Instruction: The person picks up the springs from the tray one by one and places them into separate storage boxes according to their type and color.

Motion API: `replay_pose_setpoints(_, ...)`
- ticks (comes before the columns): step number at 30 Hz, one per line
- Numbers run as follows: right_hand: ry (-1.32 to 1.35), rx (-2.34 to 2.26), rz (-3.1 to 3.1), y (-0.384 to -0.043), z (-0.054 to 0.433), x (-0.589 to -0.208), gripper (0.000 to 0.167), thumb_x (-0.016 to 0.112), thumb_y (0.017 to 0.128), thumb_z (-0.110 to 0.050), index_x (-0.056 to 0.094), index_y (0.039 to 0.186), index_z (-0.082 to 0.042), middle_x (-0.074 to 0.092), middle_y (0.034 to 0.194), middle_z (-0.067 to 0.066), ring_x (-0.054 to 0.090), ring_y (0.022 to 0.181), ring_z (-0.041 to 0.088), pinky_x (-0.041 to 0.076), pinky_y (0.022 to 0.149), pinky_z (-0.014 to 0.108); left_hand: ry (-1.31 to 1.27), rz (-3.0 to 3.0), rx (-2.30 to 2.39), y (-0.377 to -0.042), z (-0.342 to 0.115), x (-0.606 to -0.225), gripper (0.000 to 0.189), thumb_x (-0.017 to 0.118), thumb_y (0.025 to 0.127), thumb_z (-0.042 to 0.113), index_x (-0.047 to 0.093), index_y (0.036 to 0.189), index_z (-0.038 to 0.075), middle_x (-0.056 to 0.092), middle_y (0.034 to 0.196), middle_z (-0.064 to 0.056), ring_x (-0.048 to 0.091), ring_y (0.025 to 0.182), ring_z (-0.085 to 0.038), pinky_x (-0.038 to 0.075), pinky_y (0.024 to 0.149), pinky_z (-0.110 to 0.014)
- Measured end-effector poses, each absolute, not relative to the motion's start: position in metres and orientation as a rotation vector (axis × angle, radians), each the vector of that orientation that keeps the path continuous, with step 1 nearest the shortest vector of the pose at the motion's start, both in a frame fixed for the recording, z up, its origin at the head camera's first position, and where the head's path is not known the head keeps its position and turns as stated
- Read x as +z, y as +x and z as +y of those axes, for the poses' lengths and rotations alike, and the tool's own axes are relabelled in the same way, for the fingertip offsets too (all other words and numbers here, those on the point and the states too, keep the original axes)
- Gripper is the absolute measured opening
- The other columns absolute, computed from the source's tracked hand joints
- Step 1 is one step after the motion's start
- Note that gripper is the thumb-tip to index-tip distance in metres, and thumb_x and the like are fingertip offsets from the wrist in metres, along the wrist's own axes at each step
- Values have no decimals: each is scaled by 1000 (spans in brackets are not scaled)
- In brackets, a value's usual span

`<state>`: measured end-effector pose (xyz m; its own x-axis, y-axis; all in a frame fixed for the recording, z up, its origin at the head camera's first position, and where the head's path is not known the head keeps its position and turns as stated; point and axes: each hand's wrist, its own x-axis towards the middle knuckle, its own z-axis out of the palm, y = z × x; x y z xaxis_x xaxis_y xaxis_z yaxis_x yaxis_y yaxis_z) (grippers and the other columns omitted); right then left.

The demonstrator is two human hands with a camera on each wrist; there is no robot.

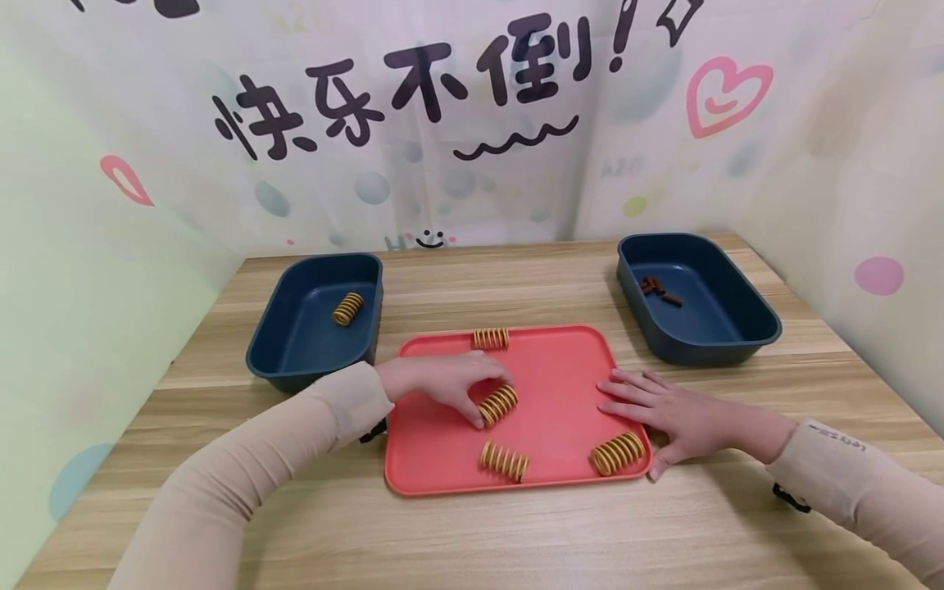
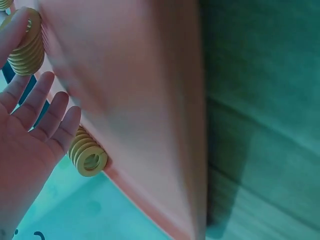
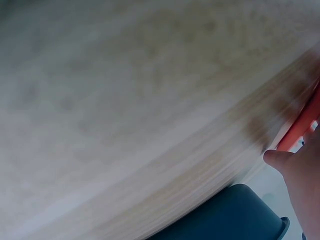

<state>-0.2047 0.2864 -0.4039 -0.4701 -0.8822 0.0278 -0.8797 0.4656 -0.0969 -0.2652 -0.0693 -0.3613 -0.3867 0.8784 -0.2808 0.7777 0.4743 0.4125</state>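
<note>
And here, mid-frame, the left hand (image 1: 446, 378) has a gold spring (image 1: 498, 406) lying angled on the red tray (image 1: 560, 369), thumb and forefinger in a narrow pinch at its ends; how firm, I can't tell. There's the danger: squeezed lengthwise, it could give and pop sideways. It's round, too, so a clumsy nudge might roll it into the bottom spring (image 1: 505, 461). Over at right, the right hand (image 1: 682, 418) rests spread on the tray's edge, gripping nothing; lean too hard and the tray could skid, jolting the corner spring (image 1: 619, 453). Underneath, pale wood-grain table (image 1: 487, 287); left bin (image 1: 295, 328) at upper left, a lone coil (image 1: 348, 309) inside; right bin (image 1: 711, 307) at upper right, small brown springs (image 1: 652, 285) in it. Behind, a printed cloth (image 1: 649, 184) hangs.
</note>
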Motion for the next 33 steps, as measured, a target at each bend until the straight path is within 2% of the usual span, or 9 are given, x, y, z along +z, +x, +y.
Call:
replay_pose_setpoints(6, -1598, -148, 2668, -205, 287, -405, 93, 57, 71, -68, 33, 142, -13, 27, 147, 13, 13, 134, 32, -16, 106, 18, 1400, 2279, 290, -264, -69, -365, 62, 72, 79, 28, 44, 132, 12, 45, 134, -2, 37, 126, -14, 24, 108, -31)
replay_pose_setpoints(13, -1597, -152, 2666, -205, 286, -404, 92, 58, 71, -67, 33, 143, -14, 27, 147, 13, 14, 134, 32, -16, 106, 18, 1453, 2296, 325, -261, -67, -369, 60, 73, 77, 31, 49, 127, 9, 51, 127, -3, 43, 119, -14, 25, 107, -31)
replay_pose_setpoints(19, -1605, -154, 2670, -204, 286, -404, 92, 56, 72, -68, 34, 142, -13, 27, 147, 13, 14, 134, 31, -15, 106, 17, 1500, 2310, 358, -260, -67, -372, 59, 74, 76, 34, 51, 124, 9, 54, 120, -2, 47, 110, -13, 32, 101, -29)
replay_pose_setpoints(22, -1602, -154, 2673, -204, 286, -403, 91, 56, 72, -68, 34, 142, -13, 28, 147, 13, 14, 135, 31, -10, 109, 22, 1514, 2316, 363, -260, -67, -373, 57, 74, 76, 33, 52, 122, 8, 55, 118, -2, 48, 108, -13, 34, 99, -28)
replay_pose_setpoints(26, -1608, -158, 2674, -204, 285, -404, 91, 56, 73, -68, 35, 142, -12, 28, 147, 14, 15, 134, 32, -10, 109, 22, 1503, 2326, 380, -259, -67, -372, 55, 74, 76, 31, 53, 121, 7, 56, 114, -2, 48, 103, -13, 36, 96, -26)
replay_pose_setpoints(28, -1621, -163, 2672, -204, 285, -404, 91, 56, 72, -68, 35, 141, -12, 28, 146, 14, 15, 134, 32, -15, 106, 17, 1485, 2333, 393, -259, -68, -372, 55, 74, 77, 31, 53, 121, 7, 56, 113, -2, 48, 103, -13, 37, 94, -26)
replay_pose_setpoints(33, -1636, -161, 2671, -205, 285, -404, 91, 56, 72, -68, 35, 141, -11, 28, 146, 14, 14, 134, 31, -15, 106, 17, 1446, 2365, 410, -259, -71, -369, 56, 73, 77, 31, 52, 123, 7, 56, 115, -2, 49, 105, -14, 38, 95, -28)
